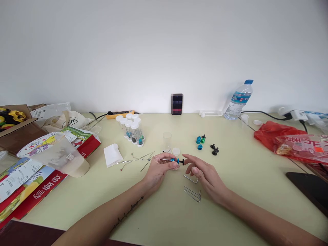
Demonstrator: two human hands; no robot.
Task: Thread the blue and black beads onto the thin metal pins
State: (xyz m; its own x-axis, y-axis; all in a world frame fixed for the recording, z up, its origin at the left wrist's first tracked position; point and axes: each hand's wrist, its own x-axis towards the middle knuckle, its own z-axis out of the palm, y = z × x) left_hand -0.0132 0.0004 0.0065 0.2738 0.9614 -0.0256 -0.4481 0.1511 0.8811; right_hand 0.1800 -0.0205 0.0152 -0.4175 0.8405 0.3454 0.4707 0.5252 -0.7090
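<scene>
My left hand [161, 167] pinches a small blue ribbed part [175, 160] between thumb and fingers. A thin metal rod runs out of it to the left, and a black flanged end piece [182, 161] sticks out to the right. Beside that black end is my right hand [205, 172], fingers apart and nothing gripped in them; whether a fingertip touches the piece I cannot tell. Below the right fingers lie several L-shaped hex keys [192, 194]. A round white cap [176, 151] and a clear, open-topped tube [167, 139] are just beyond my hands.
Capped clear tubes [135, 133] stand back left, near thin metal rods [146, 157] and a white packet [112, 154]. Blue and green parts [200, 140] and black pieces [215, 150] lie right. A water bottle [238, 100], phone [177, 104] and red bag [279, 136] are farther out.
</scene>
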